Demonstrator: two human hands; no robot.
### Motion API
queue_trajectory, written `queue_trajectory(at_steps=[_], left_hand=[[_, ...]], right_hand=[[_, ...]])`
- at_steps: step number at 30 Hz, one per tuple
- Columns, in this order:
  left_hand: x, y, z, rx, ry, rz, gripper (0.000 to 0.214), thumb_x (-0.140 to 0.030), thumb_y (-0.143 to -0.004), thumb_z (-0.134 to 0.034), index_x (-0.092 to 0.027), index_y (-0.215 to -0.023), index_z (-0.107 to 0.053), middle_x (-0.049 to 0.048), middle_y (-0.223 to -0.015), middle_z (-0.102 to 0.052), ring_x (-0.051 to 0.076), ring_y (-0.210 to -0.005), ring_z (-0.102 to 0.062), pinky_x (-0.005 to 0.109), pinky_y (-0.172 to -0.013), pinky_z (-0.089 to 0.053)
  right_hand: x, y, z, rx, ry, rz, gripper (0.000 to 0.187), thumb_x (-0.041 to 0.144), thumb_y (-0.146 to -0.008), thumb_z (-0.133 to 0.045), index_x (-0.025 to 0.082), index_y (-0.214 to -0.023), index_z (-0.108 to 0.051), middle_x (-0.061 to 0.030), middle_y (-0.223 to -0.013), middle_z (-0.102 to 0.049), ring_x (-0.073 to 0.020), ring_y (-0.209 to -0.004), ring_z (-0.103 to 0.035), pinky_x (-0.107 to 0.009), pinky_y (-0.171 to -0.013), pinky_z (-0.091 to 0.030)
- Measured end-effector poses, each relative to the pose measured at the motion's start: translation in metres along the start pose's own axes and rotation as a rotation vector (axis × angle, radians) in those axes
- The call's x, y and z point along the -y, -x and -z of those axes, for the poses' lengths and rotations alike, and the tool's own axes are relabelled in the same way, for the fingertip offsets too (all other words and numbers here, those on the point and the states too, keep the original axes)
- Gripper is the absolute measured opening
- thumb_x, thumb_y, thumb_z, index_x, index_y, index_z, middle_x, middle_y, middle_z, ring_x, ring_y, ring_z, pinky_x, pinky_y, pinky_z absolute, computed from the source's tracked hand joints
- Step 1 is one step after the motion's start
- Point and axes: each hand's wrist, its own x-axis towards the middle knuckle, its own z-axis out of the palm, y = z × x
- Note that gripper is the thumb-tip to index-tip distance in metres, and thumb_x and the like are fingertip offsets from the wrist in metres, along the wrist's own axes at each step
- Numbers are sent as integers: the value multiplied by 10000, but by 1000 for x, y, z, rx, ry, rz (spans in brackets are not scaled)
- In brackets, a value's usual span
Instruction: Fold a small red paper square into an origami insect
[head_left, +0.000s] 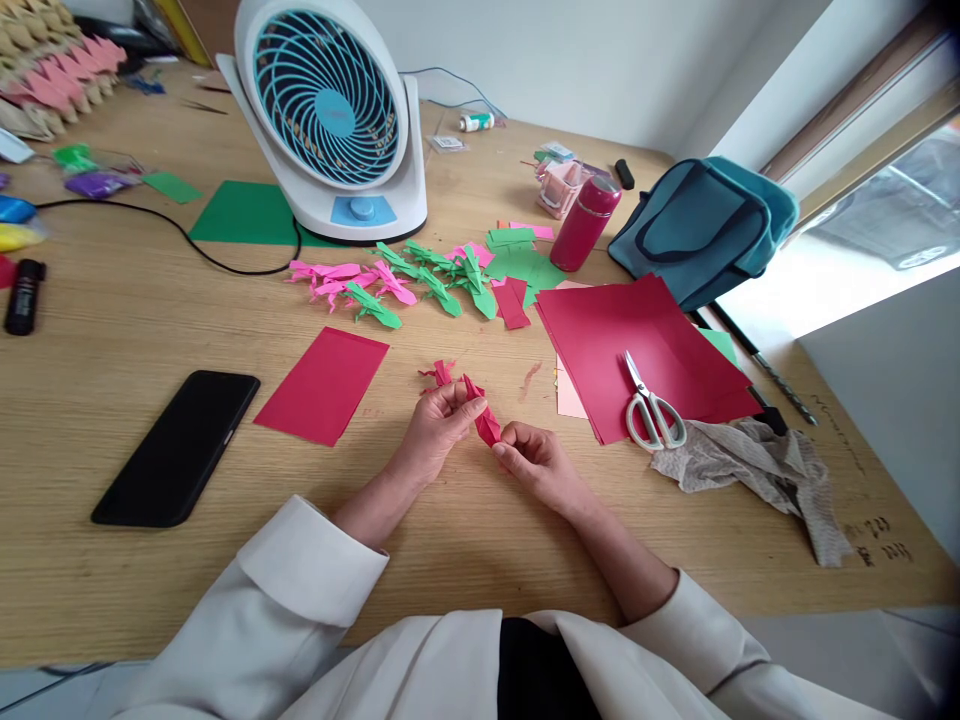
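Observation:
Between my two hands is a small folded piece of red paper, long and narrow. My left hand pinches its upper part between thumb and fingers. The lower end is pinched by my right hand. Just beyond my left fingers lies another red folded paper figure, partly hidden by the hand. Farther back, several pink paper figures and green paper figures of a similar folded shape lie in a loose group.
A red paper sheet and a black phone lie left. To the right are stacked red sheets, scissors and a crumpled cloth. Behind stand a fan, a red bottle and a teal bag.

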Motion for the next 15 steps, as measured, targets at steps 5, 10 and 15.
queue_trajectory(at_steps=[5, 10, 15], left_hand=[[-3, 4, -4, 56, -21, 33, 388, -427, -701, -779, -168, -627, -499, -69, -554, -436, 37, -459, -301, 216, -449, -196], [-4, 8, -8, 107, -139, 52, 341, -423, -703, -775, -161, -640, -567, -46, -570, -521, 48, -474, -348, 210, -441, -226], [-1, 8, -6, 105, -187, 108, 349, -474, -696, -781, -156, -697, -636, -41, -558, -513, 59, -473, -366, 206, -431, -258]], right_hand=[[4, 1, 0, 32, -3, 1, 399, 545, -915, -566, 170, -779, -570, 13, -671, -548, -111, -612, -466, -243, -591, -353], [3, -1, -3, 25, 68, 19, 463, 557, -920, -543, 166, -671, -552, 18, -616, -518, -103, -581, -428, -240, -569, -332], [0, -2, -4, -5, 56, 45, 448, 542, -924, -530, 170, -674, -546, 22, -605, -496, -100, -566, -416, -240, -560, -326]])
